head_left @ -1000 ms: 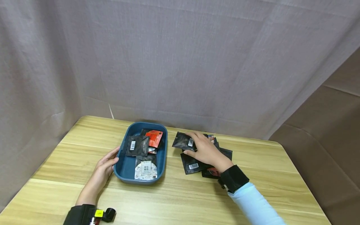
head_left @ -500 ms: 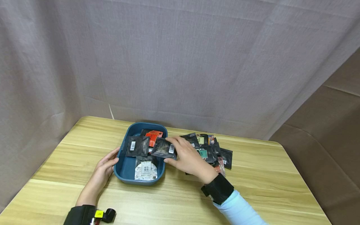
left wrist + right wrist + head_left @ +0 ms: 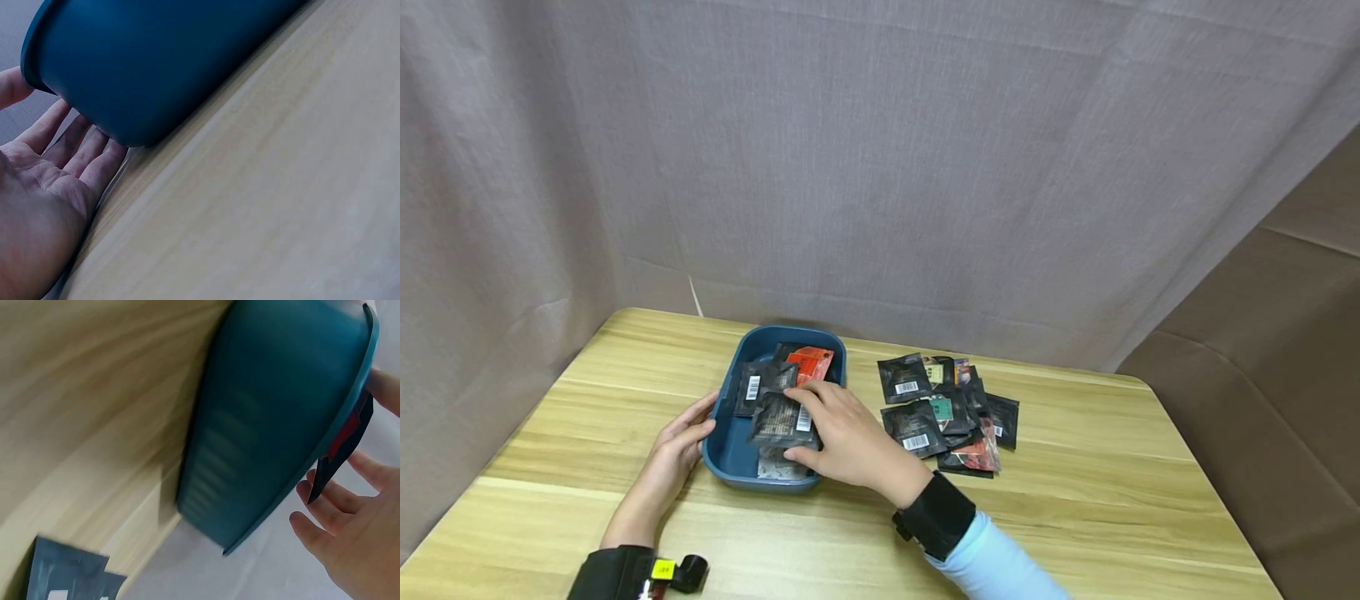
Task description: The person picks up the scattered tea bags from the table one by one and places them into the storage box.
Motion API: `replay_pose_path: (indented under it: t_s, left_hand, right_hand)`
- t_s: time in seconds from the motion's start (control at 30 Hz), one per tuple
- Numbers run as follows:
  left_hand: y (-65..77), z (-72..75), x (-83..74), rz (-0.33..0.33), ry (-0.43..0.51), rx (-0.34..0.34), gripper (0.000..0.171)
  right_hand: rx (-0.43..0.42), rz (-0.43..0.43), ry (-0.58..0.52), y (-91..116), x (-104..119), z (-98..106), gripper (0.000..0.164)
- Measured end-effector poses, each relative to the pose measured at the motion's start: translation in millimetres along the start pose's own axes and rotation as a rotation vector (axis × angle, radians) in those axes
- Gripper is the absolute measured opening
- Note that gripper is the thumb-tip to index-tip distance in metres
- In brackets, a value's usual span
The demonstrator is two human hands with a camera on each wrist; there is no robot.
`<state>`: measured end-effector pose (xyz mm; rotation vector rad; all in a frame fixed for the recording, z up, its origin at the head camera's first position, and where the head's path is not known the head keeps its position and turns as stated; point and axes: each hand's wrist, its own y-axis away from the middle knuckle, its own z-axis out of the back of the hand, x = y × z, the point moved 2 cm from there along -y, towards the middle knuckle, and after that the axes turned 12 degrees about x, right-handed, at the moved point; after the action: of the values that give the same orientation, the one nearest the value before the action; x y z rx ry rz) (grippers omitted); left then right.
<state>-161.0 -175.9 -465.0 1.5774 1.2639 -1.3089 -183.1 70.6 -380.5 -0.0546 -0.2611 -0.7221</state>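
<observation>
Touching the wall of a blue tray (image 3: 733, 450) on the side toward the counter's left edge, the left hand (image 3: 681, 443) is lying with its fingers (image 3: 45, 129) nearly straight and slightly apart, its thumb meeting the rim. The tray is standing by the far edge of the counter (image 3: 1112, 500), nearer the far left corner than the far right one. Inside, a black sachet (image 3: 749, 405) is lying on the left, an orange-marked sachet (image 3: 811, 362) is sitting toward the far edge, and a pale-patterned sachet (image 3: 778, 470) is showing partly at the near end. Over the tray, the right hand (image 3: 848, 433) is pinching a second black sachet (image 3: 777, 421) between thumb and fingers, and this one is covering part of the pale-patterned one. Farther right, near the far edge, a loose pile of mostly black sachets (image 3: 913, 427) is lying overlapped; a green label (image 3: 942, 408) is showing in it, and a red-patterned sachet (image 3: 981, 454) is resting on its near side.
</observation>
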Motion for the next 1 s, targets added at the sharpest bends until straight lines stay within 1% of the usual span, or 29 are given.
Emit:
replay_pose_path:
  t_s: [0.17,0.43,0.57,0.73,1.0]
  left_hand:
    - [0.5,0.3,0.1,-0.019,0.010,0.005,0.058]
    - [1.5,-1.1,-1.4,0.001,0.004,0.008,0.059]
    - [1.3,-1.3,-2.7,-0.005,-0.002,0.007,0.058]
    - [0.1,-1.0,-2.8,-0.009,-0.005,-0.004,0.058]
    - [0.7,-1.0,-2.4,0.008,-0.018,-0.005,0.058]
  right_hand:
    - [0.010,0.029,0.013,-6,10,-4,0.075]
    - [0.005,0.037,0.037,-10,19,-10,0.075]
    - [-0.002,0.045,0.040,-11,22,-11,0.074]
    - [0.009,0.042,0.033,-11,23,-12,0.074]
    - [0.024,0.017,-0.003,-8,20,-14,0.074]
